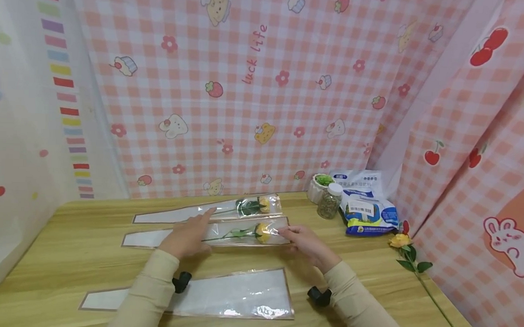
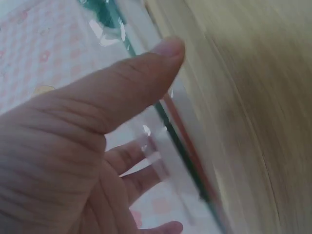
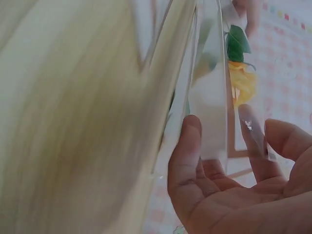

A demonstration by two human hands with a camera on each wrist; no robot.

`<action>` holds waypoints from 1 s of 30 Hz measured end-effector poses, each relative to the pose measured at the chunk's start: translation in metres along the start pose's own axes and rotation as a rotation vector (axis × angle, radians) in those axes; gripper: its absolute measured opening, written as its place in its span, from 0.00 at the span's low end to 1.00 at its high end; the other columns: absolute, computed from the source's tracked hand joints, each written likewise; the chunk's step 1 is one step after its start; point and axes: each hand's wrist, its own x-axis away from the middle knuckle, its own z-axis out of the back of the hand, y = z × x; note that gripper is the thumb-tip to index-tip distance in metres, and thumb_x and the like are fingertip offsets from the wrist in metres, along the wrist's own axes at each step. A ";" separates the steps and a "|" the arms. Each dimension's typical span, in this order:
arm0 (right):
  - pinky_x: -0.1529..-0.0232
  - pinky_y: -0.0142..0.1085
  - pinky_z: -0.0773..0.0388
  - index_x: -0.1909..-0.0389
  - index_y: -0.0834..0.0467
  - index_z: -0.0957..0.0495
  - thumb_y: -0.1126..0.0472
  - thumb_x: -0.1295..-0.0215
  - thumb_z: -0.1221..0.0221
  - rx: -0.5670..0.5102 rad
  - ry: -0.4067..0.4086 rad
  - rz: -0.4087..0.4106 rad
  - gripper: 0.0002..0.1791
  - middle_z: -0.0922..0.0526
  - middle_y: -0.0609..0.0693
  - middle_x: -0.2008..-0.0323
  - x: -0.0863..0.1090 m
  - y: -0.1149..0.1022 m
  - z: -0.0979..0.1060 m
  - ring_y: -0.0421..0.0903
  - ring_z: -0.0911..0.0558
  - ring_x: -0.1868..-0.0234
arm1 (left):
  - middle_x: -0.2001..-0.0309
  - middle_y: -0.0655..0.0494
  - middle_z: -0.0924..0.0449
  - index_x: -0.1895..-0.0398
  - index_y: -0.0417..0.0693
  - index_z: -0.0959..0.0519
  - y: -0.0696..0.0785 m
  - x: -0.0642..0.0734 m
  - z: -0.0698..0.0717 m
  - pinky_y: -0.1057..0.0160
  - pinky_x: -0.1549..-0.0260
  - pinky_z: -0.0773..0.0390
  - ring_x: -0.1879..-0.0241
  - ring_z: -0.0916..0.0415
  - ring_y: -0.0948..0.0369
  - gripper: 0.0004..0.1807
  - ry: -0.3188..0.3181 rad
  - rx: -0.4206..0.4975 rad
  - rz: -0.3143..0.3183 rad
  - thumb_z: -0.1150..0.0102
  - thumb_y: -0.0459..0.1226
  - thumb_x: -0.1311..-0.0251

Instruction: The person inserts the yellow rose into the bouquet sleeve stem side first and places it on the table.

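A clear tapered flower sleeve [image 1: 225, 225] with a yellow rose [image 1: 262, 233] inside lies between both hands. My left hand [image 1: 189, 235] holds its narrower part, the thumb on the near side of the green stem [image 2: 183, 148] and the fingers on the far side. At the wide end, my right hand [image 1: 307, 244] pinches the sleeve near its corner; the right wrist view shows the rose [image 3: 242, 83] just beyond the fingertips. Behind it lies another sleeve [image 1: 178, 214] holding a yellow rose [image 1: 265, 204]. An unfilled sleeve [image 1: 235, 295] lies in front, partly hidden by the left forearm.
A loose yellow rose [image 1: 400, 241] with a long stem lies along the table's right side. At the back right stand a white pot [image 1: 317, 191] with a green plant, a lidded jar [image 1: 330, 204] and blue-and-white bags [image 1: 368, 217]. Checked curtains [image 1: 246, 110] hang behind the table.
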 end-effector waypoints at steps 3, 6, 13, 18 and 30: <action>0.60 0.34 0.20 0.43 0.72 0.22 0.58 0.24 0.44 0.000 0.025 -0.032 0.21 0.24 0.52 0.54 -0.002 0.004 0.007 0.42 0.26 0.60 | 0.30 0.33 0.33 0.21 0.41 0.47 -0.004 0.001 0.001 0.27 0.36 0.41 0.30 0.36 0.37 0.53 -0.018 -0.014 0.011 0.25 0.40 0.44; 0.61 0.33 0.21 0.41 0.72 0.23 0.58 0.23 0.45 -0.023 0.036 -0.055 0.22 0.23 0.55 0.52 -0.004 0.007 0.013 0.44 0.25 0.58 | 0.30 0.36 0.32 0.23 0.42 0.39 -0.007 0.001 0.000 0.28 0.37 0.39 0.31 0.36 0.39 0.47 -0.028 -0.042 0.000 0.25 0.39 0.44; 0.56 0.35 0.19 0.35 0.74 0.33 0.59 0.21 0.49 -0.032 -0.022 -0.080 0.25 0.24 0.61 0.48 -0.007 0.010 0.021 0.47 0.22 0.56 | 0.32 0.36 0.30 0.29 0.41 0.30 -0.012 0.005 0.001 0.22 0.41 0.38 0.32 0.34 0.39 0.39 -0.028 -0.084 -0.005 0.26 0.39 0.44; 0.49 0.39 0.20 0.34 0.75 0.35 0.61 0.21 0.52 -0.036 -0.040 -0.043 0.24 0.26 0.65 0.44 -0.010 0.011 0.024 0.50 0.24 0.50 | 0.32 0.36 0.31 0.30 0.40 0.30 -0.012 0.005 0.002 0.21 0.41 0.40 0.32 0.35 0.38 0.38 -0.036 -0.078 0.006 0.27 0.40 0.42; 0.47 0.46 0.21 0.33 0.69 0.35 0.59 0.21 0.50 0.057 0.054 -0.024 0.24 0.30 0.67 0.35 -0.005 0.006 0.041 0.61 0.27 0.38 | 0.30 0.34 0.34 0.29 0.41 0.31 -0.009 0.010 0.007 0.21 0.40 0.42 0.30 0.39 0.36 0.37 -0.054 -0.071 0.038 0.29 0.40 0.40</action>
